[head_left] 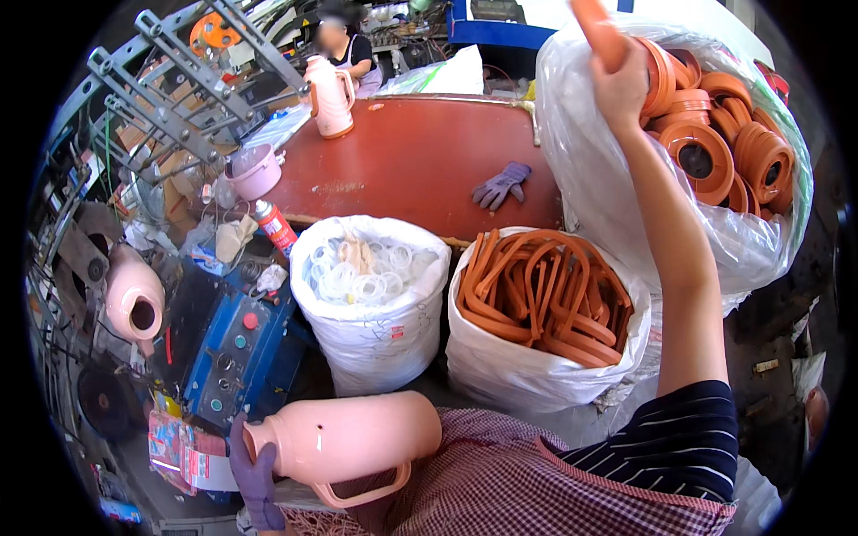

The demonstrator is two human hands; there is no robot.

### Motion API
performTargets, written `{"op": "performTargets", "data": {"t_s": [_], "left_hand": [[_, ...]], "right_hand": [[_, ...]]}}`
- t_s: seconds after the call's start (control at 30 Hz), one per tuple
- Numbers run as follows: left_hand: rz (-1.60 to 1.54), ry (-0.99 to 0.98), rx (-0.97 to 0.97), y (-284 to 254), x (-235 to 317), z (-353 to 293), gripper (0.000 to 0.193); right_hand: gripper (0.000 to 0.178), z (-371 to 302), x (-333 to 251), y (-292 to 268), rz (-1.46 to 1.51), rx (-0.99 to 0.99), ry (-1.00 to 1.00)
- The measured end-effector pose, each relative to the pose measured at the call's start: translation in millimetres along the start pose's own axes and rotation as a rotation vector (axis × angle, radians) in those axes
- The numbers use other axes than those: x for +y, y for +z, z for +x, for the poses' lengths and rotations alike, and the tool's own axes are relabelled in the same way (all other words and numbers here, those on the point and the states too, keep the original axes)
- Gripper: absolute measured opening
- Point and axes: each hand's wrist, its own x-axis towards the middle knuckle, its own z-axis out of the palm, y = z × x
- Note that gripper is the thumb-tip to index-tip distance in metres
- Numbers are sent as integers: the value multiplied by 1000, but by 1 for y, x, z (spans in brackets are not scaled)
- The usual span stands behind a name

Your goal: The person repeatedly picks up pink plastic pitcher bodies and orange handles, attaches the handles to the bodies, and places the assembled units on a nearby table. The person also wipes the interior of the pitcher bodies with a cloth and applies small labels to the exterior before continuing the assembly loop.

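My left hand point(256, 478), in a purple glove, is closed round the open mouth end of a pink thermos jug body point(357, 433). The jug body lies on its side across my lap, its handle toward me. My bare right hand point(621, 89) is raised at the upper right, closed on an orange plastic part point(601, 36) whose far end the picture's edge cuts off. Just right of that hand, orange plastic rings point(702, 156) fill a large clear plastic bag point(585, 192).
White sacks hold orange handle strips point(545, 295) and translucent rings point(371, 272). On the red table point(402, 147) are a purple glove point(502, 185) and a pink thermos jug point(331, 98). A blue control box point(237, 353) and another jug body point(134, 295) are left; a person point(349, 58) sits beyond.
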Motion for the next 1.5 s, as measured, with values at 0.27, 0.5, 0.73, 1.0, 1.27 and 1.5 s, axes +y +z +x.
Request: {"op": "performTargets", "data": {"t_s": [0.27, 0.5, 0.73, 1.0, 1.27, 1.5], "left_hand": [[-235, -166, 284, -26, -63, -38, 61], [-495, -160, 600, -25, -163, -119, 45], [-749, -190, 677, 0, -150, -192, 44], [-183, -250, 576, 18, -121, -236, 65], [98, -327, 360, 25, -140, -252, 70], [255, -231, 345, 48, -139, -254, 45]], "right_hand": [[34, -38, -96, 29, 616, -288, 381], [48, -240, -352, -85, 1443, -2474, -355], [52, -257, -387, -148, 1752, -2551, -28], [46, -263, -344, -148, 1592, -2331, -81], [35, -260, -439, -57, 1478, -1414, 370], [51, -226, -451, -81, 1701, -1238, 2]]}}
